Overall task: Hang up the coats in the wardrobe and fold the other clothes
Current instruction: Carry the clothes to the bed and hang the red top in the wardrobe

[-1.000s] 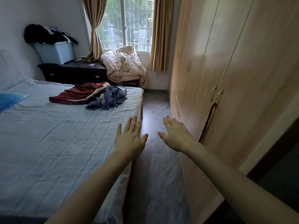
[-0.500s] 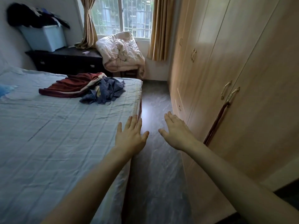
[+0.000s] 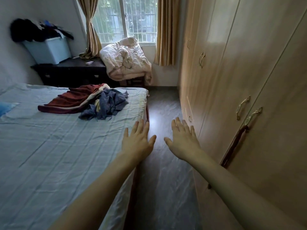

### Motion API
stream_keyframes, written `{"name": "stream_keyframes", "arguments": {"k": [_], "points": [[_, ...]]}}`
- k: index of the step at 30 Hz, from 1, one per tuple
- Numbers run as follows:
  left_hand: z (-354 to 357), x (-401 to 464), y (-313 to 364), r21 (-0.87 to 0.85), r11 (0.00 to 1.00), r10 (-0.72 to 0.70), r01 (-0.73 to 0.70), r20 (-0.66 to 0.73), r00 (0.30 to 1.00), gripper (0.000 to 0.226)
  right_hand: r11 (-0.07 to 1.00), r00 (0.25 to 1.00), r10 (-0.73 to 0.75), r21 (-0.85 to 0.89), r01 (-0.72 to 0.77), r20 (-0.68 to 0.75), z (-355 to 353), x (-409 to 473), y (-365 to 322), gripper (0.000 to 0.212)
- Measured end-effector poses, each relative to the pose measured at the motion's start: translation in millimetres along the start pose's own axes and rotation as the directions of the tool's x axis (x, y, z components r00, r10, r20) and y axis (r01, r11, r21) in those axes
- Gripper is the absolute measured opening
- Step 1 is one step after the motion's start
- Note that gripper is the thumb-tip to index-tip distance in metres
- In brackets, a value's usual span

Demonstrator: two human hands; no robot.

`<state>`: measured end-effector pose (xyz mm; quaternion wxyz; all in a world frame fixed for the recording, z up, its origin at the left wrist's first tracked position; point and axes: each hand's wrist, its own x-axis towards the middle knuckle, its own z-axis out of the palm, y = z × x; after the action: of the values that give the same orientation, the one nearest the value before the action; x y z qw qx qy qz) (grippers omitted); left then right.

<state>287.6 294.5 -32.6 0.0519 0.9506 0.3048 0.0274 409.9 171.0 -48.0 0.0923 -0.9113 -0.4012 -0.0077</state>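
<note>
Head view: the camera has stepped closer to the pale blue-sheeted bed (image 3: 49,155) since a second ago. The left hand (image 3: 137,142) and right hand (image 3: 183,141) stay flat, empty, apart. The crumpled dark-red and blue clothes (image 3: 93,103) lie untouched on the bed; the light wooden wardrobe (image 3: 249,72) remains closed.

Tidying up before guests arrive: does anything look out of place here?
Yes. A dark strip is caught in the closed wardrobe doors, and clothes lie crumpled on the bed.

Clothes (image 3: 86,102), perhaps coats, on bed (image 3: 49,155)
</note>
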Motion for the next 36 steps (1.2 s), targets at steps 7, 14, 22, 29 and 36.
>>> {"name": "stream_keyframes", "arguments": {"k": [7,14,22,29,36], "points": [[7.3,54.6,18.3,0.027,1.000,-0.011,0.012,-0.035,0.999,0.066,1.000,0.998,0.031,-0.006,-0.031,-0.062,2.5,43.3,29.4,0.079],[4.1,119.2,14.9,0.044,0.999,0.024,-0.021,-0.079,0.997,0.062,0.999,0.998,0.029,0.021,-0.028,-0.055,4.7,97.6,48.9,0.077],[12.5,217.6,0.5,0.004,1.000,0.020,-0.020,-0.107,0.994,0.063,0.998,0.995,0.068,-0.001,-0.068,-0.068,13.3,193.0,49.8,0.076],[3.8,308.6,-33.9,-0.006,0.999,0.041,-0.042,-0.148,0.988,0.072,0.997,0.997,0.064,-0.045,-0.066,-0.038,8.9,290.4,31.0,0.067],[11.0,382.2,-55.5,-0.062,0.997,0.046,-0.056,-0.153,0.987,0.076,0.995,0.996,0.082,-0.056,-0.083,-0.024,9.9,355.0,23.8,0.067]]}}
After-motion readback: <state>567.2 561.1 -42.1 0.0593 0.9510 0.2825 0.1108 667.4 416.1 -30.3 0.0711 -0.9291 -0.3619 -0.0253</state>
